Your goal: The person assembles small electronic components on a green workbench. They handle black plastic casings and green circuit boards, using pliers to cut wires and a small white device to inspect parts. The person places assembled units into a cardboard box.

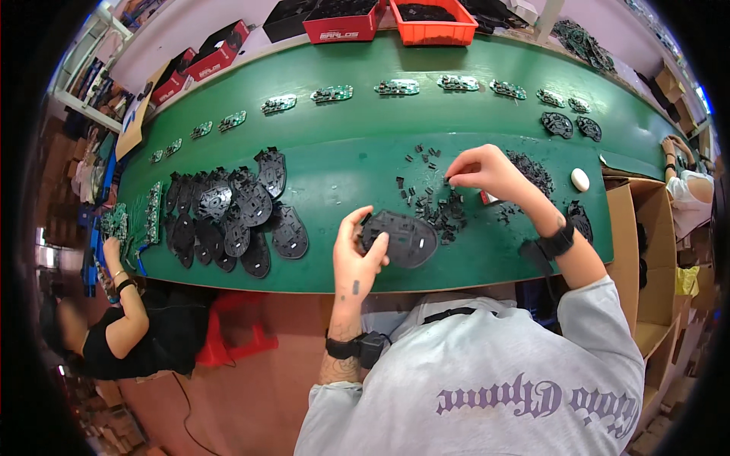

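My left hand (356, 257) grips a black plastic mouse base (411, 240) by its left end, with the thumb on top, just above the table's near edge. Over the scattered small black plastic parts (450, 216), my right hand (487, 172) has its thumb and forefinger pinched together. A small dark piece shows at those fingertips, too small to name surely. Beyond that hand lies a heap of finer black pieces (534, 172). Something small, red and white (488, 197), sits partly hidden under the right hand.
Many overlapping mouse bases (237, 204) lie left on the green table (342, 159). Green circuit boards (332, 93) form a curved row behind. A white oval object (580, 179) rests at right. An orange bin (433, 30) stands at back. Co-workers sit left (125, 334) and far right (688, 190).
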`<state>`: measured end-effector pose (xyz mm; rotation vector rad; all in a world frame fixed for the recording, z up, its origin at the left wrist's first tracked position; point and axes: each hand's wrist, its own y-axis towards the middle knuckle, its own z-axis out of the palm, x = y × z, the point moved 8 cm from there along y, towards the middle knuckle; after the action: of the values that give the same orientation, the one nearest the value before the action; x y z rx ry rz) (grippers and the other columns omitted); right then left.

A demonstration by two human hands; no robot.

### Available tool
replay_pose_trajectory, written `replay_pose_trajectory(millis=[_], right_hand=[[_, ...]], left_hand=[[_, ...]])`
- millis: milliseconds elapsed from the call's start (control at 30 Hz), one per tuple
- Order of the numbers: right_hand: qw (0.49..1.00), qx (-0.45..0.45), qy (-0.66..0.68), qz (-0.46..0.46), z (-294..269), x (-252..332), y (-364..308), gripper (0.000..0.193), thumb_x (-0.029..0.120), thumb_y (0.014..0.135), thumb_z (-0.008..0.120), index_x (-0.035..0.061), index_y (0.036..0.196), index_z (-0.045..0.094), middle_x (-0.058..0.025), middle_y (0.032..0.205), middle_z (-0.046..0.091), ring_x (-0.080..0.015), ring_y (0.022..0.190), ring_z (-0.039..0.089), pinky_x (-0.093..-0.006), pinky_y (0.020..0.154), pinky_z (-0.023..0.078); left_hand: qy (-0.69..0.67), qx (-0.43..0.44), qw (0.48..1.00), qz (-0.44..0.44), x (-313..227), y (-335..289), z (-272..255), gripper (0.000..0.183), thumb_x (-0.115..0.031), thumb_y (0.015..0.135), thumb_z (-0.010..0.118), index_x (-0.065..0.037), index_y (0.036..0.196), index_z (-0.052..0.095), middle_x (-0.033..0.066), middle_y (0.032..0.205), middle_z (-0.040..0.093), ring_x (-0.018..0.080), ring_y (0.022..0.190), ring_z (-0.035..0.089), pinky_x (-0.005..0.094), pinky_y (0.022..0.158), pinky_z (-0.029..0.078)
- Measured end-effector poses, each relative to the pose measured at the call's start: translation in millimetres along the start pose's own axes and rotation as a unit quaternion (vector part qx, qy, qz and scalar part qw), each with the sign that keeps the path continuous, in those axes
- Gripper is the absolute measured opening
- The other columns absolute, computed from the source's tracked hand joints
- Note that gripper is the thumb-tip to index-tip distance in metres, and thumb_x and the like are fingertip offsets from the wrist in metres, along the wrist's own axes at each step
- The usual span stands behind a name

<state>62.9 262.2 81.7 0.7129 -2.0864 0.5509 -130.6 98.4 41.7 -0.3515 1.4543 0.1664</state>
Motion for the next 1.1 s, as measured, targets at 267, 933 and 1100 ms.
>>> replay_pose_trajectory(millis=[267,933,1100], right_hand=[[0.982,-0.069,-0.005,-0.174,21.4,49.6,-26.1,0.01,0.008,0.077,0.072,0.0042,0.086,0.071,-0.0077,0.095,0.068,-0.0145,0.084,0.066,-0.0277,0.07,0.053],[0.993,-0.063,0.104,0.013,-98.0,-104.1,30.3,0.028,0.011,0.084,0.067,0.0026,0.11,0.066,-0.0044,0.094,0.069,-0.0114,0.084,0.063,-0.0268,0.076,0.049],[0.954,-0.208,-0.211,-0.043,-205.4,-183.3,45.6,0.029,0.02,0.083,0.065,0.0075,0.109,0.069,-0.0138,0.097,0.068,-0.0263,0.091,0.063,-0.0371,0.082,0.049]], left_hand=[[0.022,0.033,0.998,0.056,-18.5,16.0,39.5,0.042,-0.004,0.088,0.062,-0.002,0.128,0.05,0.0039,0.088,0.061,0.0072,0.059,0.059,0.0187,0.046,0.042],[0.017,0.127,0.984,0.122,-21.8,31.5,69.5,0.066,-0.022,0.095,0.056,0.003,0.147,0.023,0.0147,0.108,0.063,0.0103,0.075,0.06,0.0195,0.057,0.049],[0.08,0.073,0.99,0.091,-5.6,16.3,25.8,0.049,-0.018,0.095,0.054,0.002,0.138,0.04,0.0092,0.097,0.066,0.0096,0.072,0.059,0.0204,0.058,0.047]])
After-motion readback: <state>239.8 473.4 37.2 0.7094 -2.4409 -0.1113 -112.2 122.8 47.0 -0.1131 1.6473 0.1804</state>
